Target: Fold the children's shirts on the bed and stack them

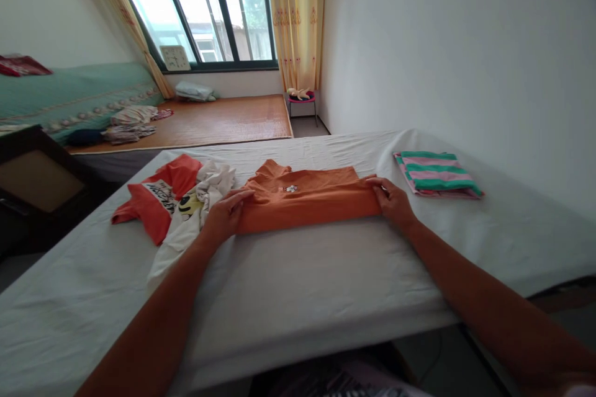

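Note:
An orange T-shirt (311,201) lies on the white-covered table (321,285), its near part folded up into a wide strip. A small printed figure shows on its front. My left hand (225,216) grips the shirt's left end, thumb hidden and fingers lying over the edge. At the opposite end my right hand (390,200) pinches the cloth between thumb and fingers. Beside my left hand are a crumpled white garment (212,189) with a yellow smiley print and a red-orange shirt (156,198) with lettering.
A folded green-and-pink striped garment (437,172) lies on the right, near the wall (456,62). Behind the table stand a low bed (223,116) with clothes on it and a small stool (302,99). A dark cabinet (41,180) is at left.

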Demonstrator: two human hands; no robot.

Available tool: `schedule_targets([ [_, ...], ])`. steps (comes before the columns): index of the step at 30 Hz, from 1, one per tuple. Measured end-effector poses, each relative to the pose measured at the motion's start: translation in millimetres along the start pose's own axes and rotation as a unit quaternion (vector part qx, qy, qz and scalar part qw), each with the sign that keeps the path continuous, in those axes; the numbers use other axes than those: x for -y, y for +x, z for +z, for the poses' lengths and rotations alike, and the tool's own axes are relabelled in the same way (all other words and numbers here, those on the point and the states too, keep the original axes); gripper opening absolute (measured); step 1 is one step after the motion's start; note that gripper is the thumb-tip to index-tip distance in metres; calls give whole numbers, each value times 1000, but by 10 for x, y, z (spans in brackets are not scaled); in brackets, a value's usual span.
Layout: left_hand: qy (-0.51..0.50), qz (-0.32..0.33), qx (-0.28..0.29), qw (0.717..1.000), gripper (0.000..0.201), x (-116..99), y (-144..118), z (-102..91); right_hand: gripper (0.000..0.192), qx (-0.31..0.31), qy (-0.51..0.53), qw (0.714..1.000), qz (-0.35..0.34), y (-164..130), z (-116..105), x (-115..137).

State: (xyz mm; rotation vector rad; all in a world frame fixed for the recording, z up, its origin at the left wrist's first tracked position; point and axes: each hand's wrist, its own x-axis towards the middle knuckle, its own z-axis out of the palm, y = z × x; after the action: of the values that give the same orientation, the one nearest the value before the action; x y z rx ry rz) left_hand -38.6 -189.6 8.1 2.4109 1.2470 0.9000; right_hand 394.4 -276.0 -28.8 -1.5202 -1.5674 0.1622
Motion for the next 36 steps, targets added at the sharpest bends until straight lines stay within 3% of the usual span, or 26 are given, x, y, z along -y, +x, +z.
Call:
schedule_targets([
  [4,60,-3,84,995,51,160,-36,56,24,64,-53,997,4,-8,28,-106],
  [8,156,-39,134,978,53,215,-72,52,26,58,-114,991,-29,-20,16,-173],
  [10,213,-81,131,965,48,145,-87,8,32,43,-157,986,-47,-29,-27,-134],
  [12,249,-102,79,960,42,25,-89,-25,40,24,-197,978,-64,-44,-61,-35],
  [15,222,-39,8,974,37,-163,-68,23,44,69,-210,967,-126,-88,-22,179],
  [17,177,34,46,982,39,-239,-57,129,43,156,-186,953,-180,-126,68,293],
  [19,155,76,125,977,44,-258,-63,256,42,230,-172,936,-205,-156,166,326],
  [21,156,73,186,967,53,-237,-86,360,45,260,-182,929,-191,-166,222,262],
  [23,164,43,211,963,59,-200,-116,419,48,261,-206,929,-160,-158,217,122],
  [29,211,-48,190,958,62,-152,-142,431,51,221,-274,932,-87,-132,50,-197],
  [33,221,-59,183,956,63,-152,-133,425,42,220,-347,907,-89,-47,63,35],
  [36,223,-60,180,956,62,-145,-137,424,39,264,-335,892,-148,162,242,341],
])
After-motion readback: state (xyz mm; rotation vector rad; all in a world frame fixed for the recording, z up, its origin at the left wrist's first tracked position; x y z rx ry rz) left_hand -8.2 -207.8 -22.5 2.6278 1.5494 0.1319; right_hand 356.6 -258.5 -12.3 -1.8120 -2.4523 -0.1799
